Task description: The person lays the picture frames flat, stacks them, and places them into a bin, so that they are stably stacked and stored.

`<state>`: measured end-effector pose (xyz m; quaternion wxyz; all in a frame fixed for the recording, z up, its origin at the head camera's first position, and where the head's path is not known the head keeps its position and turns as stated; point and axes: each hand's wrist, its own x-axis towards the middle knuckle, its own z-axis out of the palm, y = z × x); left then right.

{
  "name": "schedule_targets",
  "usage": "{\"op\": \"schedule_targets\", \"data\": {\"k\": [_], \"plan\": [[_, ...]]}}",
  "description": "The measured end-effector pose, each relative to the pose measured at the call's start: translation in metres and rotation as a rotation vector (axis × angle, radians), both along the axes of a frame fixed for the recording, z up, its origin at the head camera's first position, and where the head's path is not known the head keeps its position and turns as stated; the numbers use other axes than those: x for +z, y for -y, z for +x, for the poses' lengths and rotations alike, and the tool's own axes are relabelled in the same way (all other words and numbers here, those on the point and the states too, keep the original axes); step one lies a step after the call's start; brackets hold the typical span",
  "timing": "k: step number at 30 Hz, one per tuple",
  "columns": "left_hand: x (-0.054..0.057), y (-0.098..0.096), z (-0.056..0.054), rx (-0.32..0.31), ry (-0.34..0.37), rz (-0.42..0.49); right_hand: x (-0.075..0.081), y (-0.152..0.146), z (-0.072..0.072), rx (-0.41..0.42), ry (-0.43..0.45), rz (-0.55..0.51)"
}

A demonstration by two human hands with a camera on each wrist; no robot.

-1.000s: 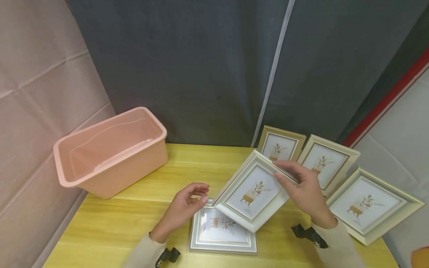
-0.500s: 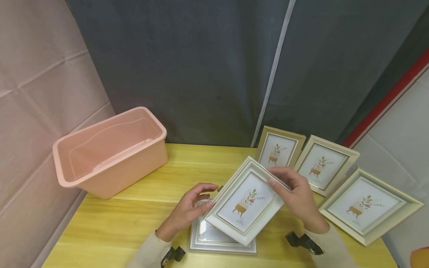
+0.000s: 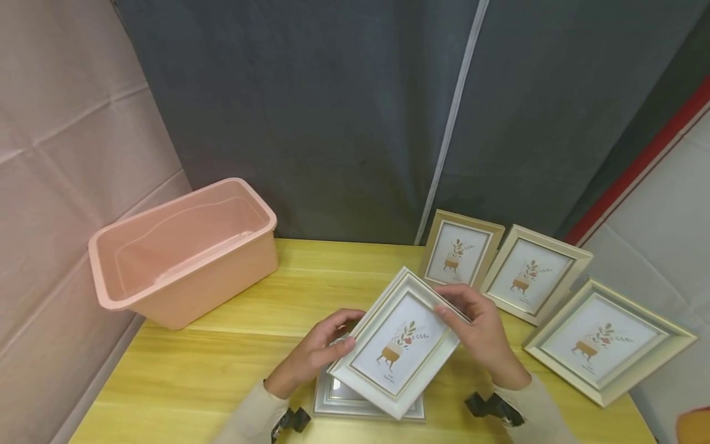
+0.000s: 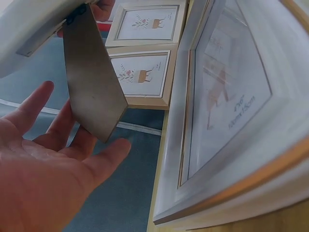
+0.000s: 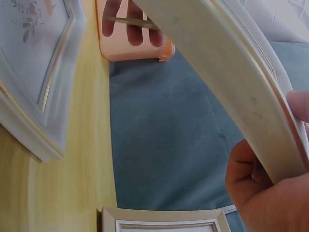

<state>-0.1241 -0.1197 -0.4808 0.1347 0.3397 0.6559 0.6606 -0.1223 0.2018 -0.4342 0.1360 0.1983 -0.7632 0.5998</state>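
Observation:
My right hand (image 3: 481, 333) grips a cream-white picture frame (image 3: 396, 348) by its upper right edge, thumb on the front and fingers behind. The frame is held tilted, its plant picture facing up toward me. At its left edge is my left hand (image 3: 318, 353), thumb close to the rim. From the left wrist, the frame's grey-brown stand leg (image 4: 91, 77) hangs folded out from the back, and the left fingers (image 4: 43, 94) reach loosely spread around it, some hidden behind it. Beneath lies a silver picture frame (image 3: 344, 399) flat on the table, partly covered.
Three picture frames stand along the right: a tan one (image 3: 432, 253), a cream one (image 3: 501, 259) and a larger pale one (image 3: 604, 385). A pink plastic tub (image 3: 205, 283) stands at the left of the wooden table (image 3: 194, 382). A dark curtain (image 3: 310, 123) hangs behind.
The held picture frame has come down and left, with my right hand moving along. My left hand has moved slightly right to the frame's left edge. The standing frames are fully uncovered.

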Motion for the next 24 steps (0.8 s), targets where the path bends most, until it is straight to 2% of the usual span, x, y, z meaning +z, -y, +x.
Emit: {"op": "schedule_targets", "data": {"k": [8,16,24], "plan": [[-0.001,0.0,0.003,0.061,0.067,-0.037,-0.007,0.001,0.002,-0.052,0.059,-0.006],[-0.001,0.0,0.008,0.173,0.035,-0.133,-0.018,0.001,0.001,-0.127,0.163,-0.023],[0.001,0.005,0.013,0.202,0.051,-0.146,-0.029,0.005,0.0,-0.168,0.217,-0.083]]}}
